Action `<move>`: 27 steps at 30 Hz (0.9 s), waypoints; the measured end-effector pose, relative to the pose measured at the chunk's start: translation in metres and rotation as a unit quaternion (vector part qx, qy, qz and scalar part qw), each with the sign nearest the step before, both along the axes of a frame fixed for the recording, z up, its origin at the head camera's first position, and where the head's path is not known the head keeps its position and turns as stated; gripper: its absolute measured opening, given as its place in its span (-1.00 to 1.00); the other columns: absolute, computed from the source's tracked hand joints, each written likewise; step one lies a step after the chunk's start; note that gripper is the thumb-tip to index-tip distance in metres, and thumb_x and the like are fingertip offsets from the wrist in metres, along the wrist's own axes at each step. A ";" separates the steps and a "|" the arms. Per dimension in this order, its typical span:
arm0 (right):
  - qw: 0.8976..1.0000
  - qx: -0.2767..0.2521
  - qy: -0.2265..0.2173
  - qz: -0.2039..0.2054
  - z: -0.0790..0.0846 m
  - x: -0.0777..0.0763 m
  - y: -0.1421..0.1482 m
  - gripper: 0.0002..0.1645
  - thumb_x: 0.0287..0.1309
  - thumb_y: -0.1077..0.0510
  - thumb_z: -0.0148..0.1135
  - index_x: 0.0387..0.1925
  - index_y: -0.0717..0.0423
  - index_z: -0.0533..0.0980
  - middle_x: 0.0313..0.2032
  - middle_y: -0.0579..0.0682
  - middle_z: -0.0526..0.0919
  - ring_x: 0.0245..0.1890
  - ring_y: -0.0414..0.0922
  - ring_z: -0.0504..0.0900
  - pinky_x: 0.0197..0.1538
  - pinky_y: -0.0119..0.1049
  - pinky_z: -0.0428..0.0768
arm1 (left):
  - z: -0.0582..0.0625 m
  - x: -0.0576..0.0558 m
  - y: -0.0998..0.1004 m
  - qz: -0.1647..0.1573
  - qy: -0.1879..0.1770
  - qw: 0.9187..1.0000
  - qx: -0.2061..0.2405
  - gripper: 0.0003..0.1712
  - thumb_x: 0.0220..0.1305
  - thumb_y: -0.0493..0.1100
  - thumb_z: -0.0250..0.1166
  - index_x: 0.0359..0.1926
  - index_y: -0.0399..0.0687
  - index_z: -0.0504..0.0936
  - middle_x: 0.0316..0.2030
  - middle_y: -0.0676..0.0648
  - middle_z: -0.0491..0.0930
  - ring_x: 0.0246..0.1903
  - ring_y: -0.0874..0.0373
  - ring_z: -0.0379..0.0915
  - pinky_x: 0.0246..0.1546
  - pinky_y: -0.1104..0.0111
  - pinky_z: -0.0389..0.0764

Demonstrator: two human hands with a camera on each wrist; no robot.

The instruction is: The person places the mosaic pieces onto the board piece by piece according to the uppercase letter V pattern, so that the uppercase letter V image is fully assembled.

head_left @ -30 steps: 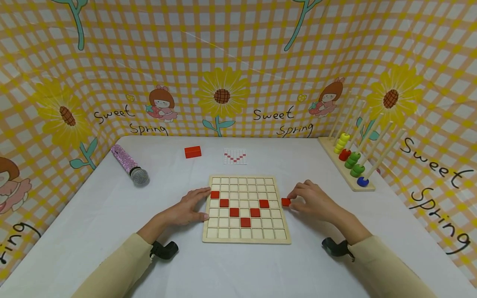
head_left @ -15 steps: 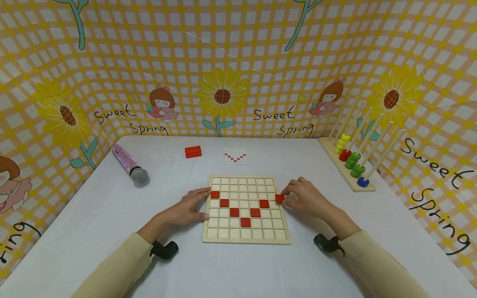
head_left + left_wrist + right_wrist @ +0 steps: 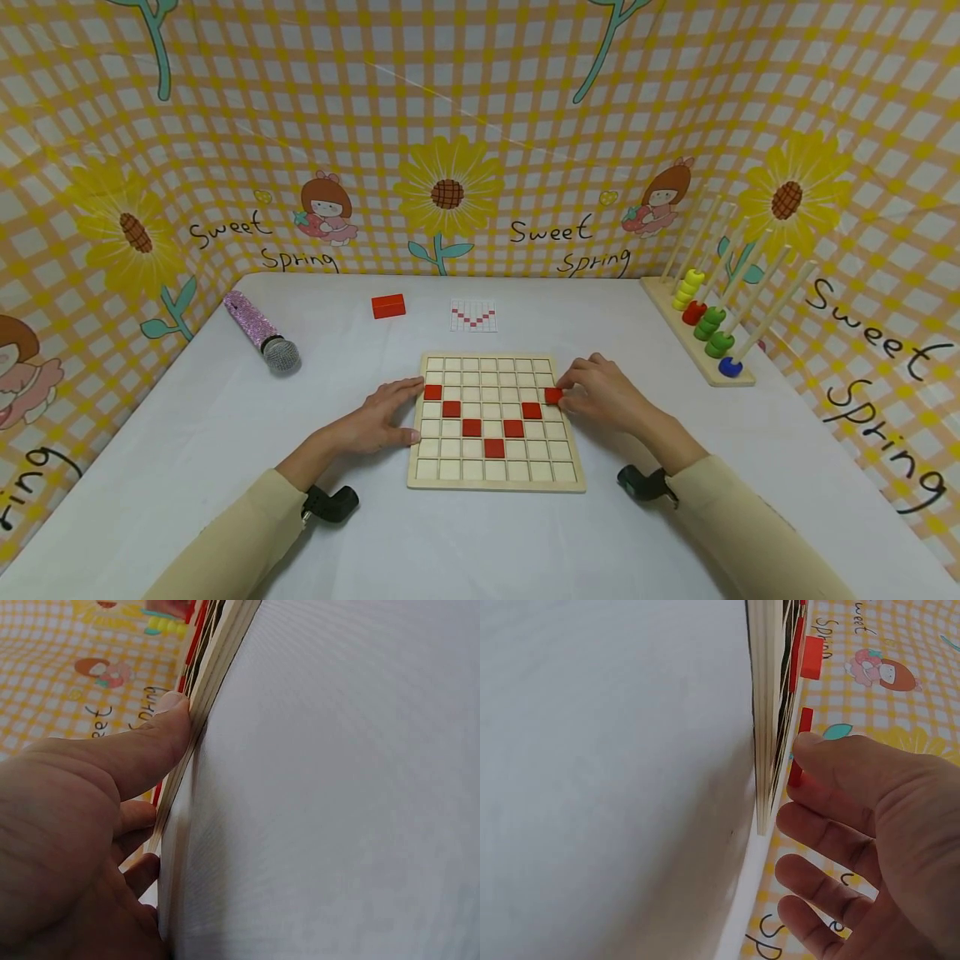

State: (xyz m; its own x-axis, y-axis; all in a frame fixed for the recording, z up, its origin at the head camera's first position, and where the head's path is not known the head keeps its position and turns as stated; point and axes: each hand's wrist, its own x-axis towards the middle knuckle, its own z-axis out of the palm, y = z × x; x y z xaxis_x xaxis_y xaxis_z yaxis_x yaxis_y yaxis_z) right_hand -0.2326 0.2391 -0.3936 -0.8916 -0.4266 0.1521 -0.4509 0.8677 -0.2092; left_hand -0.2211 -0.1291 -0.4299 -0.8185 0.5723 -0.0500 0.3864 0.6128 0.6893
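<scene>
A wooden grid board (image 3: 498, 482) lies flat on the white table, with several red square tiles set in a descending and rising line, such as the lowest tile (image 3: 494, 448). My right hand (image 3: 609, 398) pinches one more red tile (image 3: 552, 396) between thumb and fingertips, over the rightmost column. In the right wrist view that held tile (image 3: 805, 720) shows edge-on under the thumb, at the board's upper face. My left hand (image 3: 375, 421) touches the board's left edge, fingers extended and thumb spread below; the left wrist view shows the thumb (image 3: 161, 742) against the wooden side.
Behind the board lie a small card (image 3: 473, 316) printed with a red V pattern and a red block (image 3: 388, 306). A glittery pink microphone (image 3: 261, 332) lies at left. A pegged wooden stand (image 3: 697, 333) with coloured beads stands at right.
My right hand has moved left and slightly away from me, carrying the red tile from beside the board to over its rightmost column. The left hand and the board have stayed still.
</scene>
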 end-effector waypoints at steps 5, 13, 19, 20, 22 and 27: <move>1.000 0.002 0.009 0.007 -0.003 -0.002 -0.002 -0.77 -0.03 0.10 0.39 -0.29 0.09 0.68 -0.28 -0.03 0.65 -0.23 -0.06 0.42 -0.17 -0.19 0.35 | 0.000 0.000 0.000 0.007 -0.004 1.000 -0.002 -0.08 0.16 -0.04 0.34 0.43 -0.17 0.09 0.47 -0.12 -0.03 0.46 -0.18 -0.23 0.38 -0.17 -0.16; 1.000 0.007 0.014 0.012 -0.006 -0.007 -0.002 -0.78 -0.03 0.10 0.39 -0.28 0.08 0.69 -0.28 -0.04 0.65 -0.26 -0.08 0.40 -0.20 -0.22 0.33 | 0.001 0.001 0.000 0.012 -0.009 1.000 -0.006 -0.08 0.16 -0.03 0.34 0.44 -0.10 0.09 0.47 -0.06 -0.03 0.47 -0.15 -0.25 0.40 -0.15 -0.13; 1.000 0.008 0.015 0.018 -0.009 -0.010 -0.002 -0.78 -0.04 0.10 0.40 -0.29 0.07 0.69 -0.28 -0.04 0.65 -0.27 -0.08 0.40 -0.20 -0.23 0.33 | 0.001 0.002 0.000 0.014 -0.010 1.000 -0.002 -0.08 0.15 -0.03 0.35 0.44 -0.09 0.09 0.47 -0.07 -0.02 0.46 -0.16 -0.23 0.39 -0.16 -0.13; 1.000 0.008 0.015 0.017 -0.009 -0.010 -0.002 -0.78 -0.04 0.11 0.40 -0.29 0.07 0.69 -0.28 -0.04 0.66 -0.26 -0.08 0.40 -0.20 -0.23 0.33 | 0.001 0.002 0.000 0.015 -0.010 1.000 -0.002 -0.08 0.14 -0.03 0.35 0.44 -0.08 0.10 0.47 -0.07 -0.02 0.46 -0.15 -0.23 0.39 -0.16 -0.12; 1.000 0.008 0.012 0.014 -0.009 -0.011 -0.002 -0.78 -0.04 0.11 0.39 -0.29 0.07 0.69 -0.28 -0.04 0.66 -0.26 -0.08 0.41 -0.20 -0.22 0.33 | 0.001 0.002 0.000 0.016 -0.011 1.000 -0.003 -0.08 0.14 -0.03 0.35 0.44 -0.08 0.09 0.47 -0.07 -0.02 0.46 -0.15 -0.23 0.39 -0.15 -0.12; 1.000 0.008 0.003 0.012 -0.008 -0.011 -0.003 -0.78 -0.03 0.12 0.39 -0.28 0.07 0.69 -0.28 -0.04 0.66 -0.25 -0.07 0.41 -0.20 -0.21 0.34 | 0.001 0.002 0.000 0.013 -0.010 1.000 -0.003 -0.08 0.15 -0.03 0.35 0.44 -0.07 0.09 0.47 -0.06 -0.03 0.46 -0.14 -0.23 0.39 -0.15 -0.12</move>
